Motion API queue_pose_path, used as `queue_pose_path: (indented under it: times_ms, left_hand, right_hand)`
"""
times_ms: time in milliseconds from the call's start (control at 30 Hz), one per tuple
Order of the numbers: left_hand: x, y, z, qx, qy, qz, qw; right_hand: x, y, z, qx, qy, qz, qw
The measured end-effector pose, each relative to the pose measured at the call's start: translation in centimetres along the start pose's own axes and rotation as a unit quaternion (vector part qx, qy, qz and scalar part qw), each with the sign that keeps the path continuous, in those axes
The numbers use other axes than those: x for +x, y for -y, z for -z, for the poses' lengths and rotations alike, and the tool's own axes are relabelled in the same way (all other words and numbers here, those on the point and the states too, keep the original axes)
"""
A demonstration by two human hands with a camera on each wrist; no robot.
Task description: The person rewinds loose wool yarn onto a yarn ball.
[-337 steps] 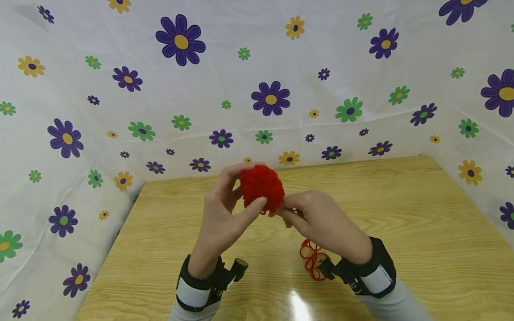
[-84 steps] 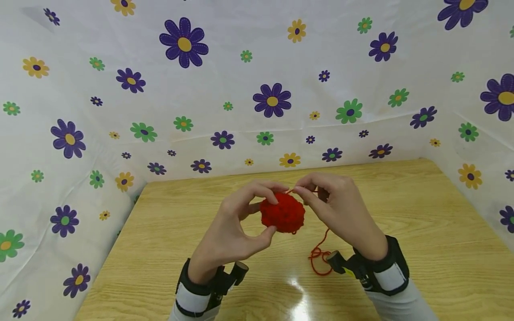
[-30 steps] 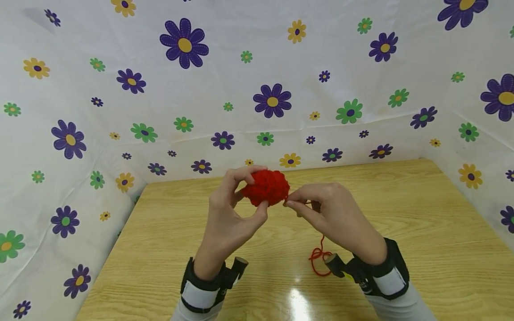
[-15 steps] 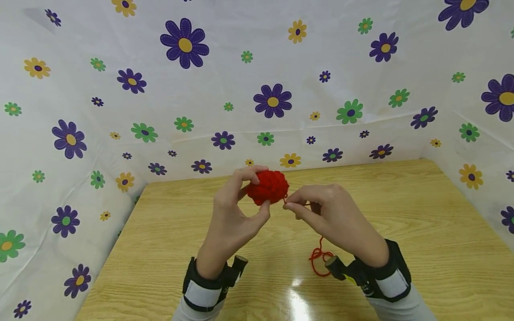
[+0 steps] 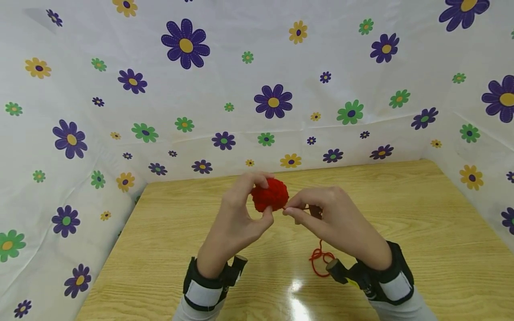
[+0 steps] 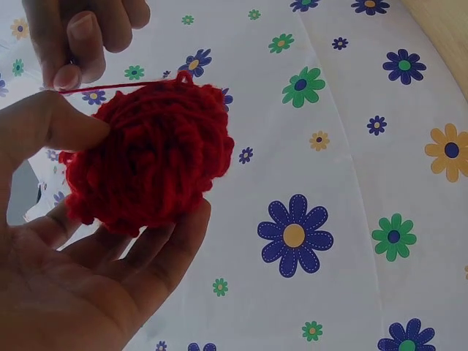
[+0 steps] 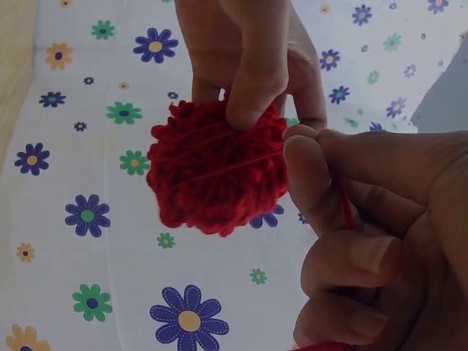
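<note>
A round ball of red yarn (image 5: 271, 196) is held above the table between the thumb and fingers of my left hand (image 5: 234, 223). Just to its right, my right hand (image 5: 335, 218) pinches the yarn strand between thumb and forefinger, close against the ball. In the left wrist view the strand (image 6: 121, 87) runs taut from the ball's top to the right fingertips. Wound strands cross the yarn ball (image 7: 216, 168) in the right wrist view, and a length of strand (image 7: 345, 205) passes through my curled right fingers.
Loose loops of red yarn (image 5: 320, 262) lie on the wooden table (image 5: 160, 249) below my right hand, linked up to it by the strand. A white cloth with printed flowers (image 5: 225, 80) encloses the back and sides. Each wrist wears a strapped camera.
Over several seconds the loose yarn on the table has shrunk, and the ball has been turned while the right hand moved around it. Since half a second ago, the ball has come down slightly.
</note>
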State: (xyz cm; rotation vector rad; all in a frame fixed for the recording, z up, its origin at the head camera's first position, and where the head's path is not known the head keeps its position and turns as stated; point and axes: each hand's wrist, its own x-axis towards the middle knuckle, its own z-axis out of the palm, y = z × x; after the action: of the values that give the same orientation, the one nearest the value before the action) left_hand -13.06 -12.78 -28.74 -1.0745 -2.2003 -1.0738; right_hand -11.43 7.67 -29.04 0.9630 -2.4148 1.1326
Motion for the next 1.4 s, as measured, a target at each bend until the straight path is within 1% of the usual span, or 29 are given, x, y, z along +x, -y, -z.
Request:
queue_pose_path:
  times_ms: [100,167,267,400,500,600,733,833,1033,1133,1267,1400]
  left_hand:
    - [-0.3,1.0,-0.4,0.015,0.019,0.004,0.9997]
    - [-0.4,1.3,-0.6,0.014,0.028,0.006,0.9995]
    - [-0.5,1.5,-0.7,0.017,0.044,0.008,0.9988]
    - [-0.6,1.5,-0.8,0.021,0.074,0.015,0.9969]
    - [-0.6,1.4,-0.9,0.014,0.094,0.023,0.9952]
    - [-0.6,1.4,-0.9,0.003,0.104,0.025,0.9942]
    - [-0.5,1.3,-1.0,-0.018,0.116,0.02,0.9929]
    - [-0.6,1.3,-1.0,-0.041,0.132,0.01,0.9904]
    - [-0.8,0.4,-0.6,-0.091,0.165,-0.005,0.982]
    - [-0.4,-0.9,0.1,-0.11,0.174,-0.004,0.9786]
    - [0.1,-2.7,1.1,-0.142,0.176,0.0,0.974]
    - [0.3,-3.4,1.5,-0.165,0.169,0.001,0.9716]
  right_hand:
    - [-0.1,0.1,0.0,0.016,0.005,-0.004,1.0]
    - [-0.1,0.3,0.1,0.026,0.008,-0.007,1.0]
    - [0.0,0.8,0.3,0.039,0.008,-0.008,0.999]
    - [0.2,2.1,1.0,0.059,0.0,-0.006,0.998]
    - [0.4,2.9,1.5,0.065,-0.01,-0.004,0.998]
    - [0.5,3.1,1.7,0.057,-0.021,-0.004,0.998]
    - [0.5,2.7,1.8,0.044,-0.039,-0.006,0.998]
    - [0.3,1.9,1.6,0.036,-0.048,-0.007,0.998]
    - [0.1,-0.6,0.9,0.022,-0.056,-0.006,0.998]
    - [0.1,-1.2,0.7,0.019,-0.059,-0.001,0.998]
    - [0.1,-1.4,0.5,0.008,-0.063,-0.001,0.998]
    - [0.1,-1.5,0.5,-0.005,-0.065,-0.008,0.998]
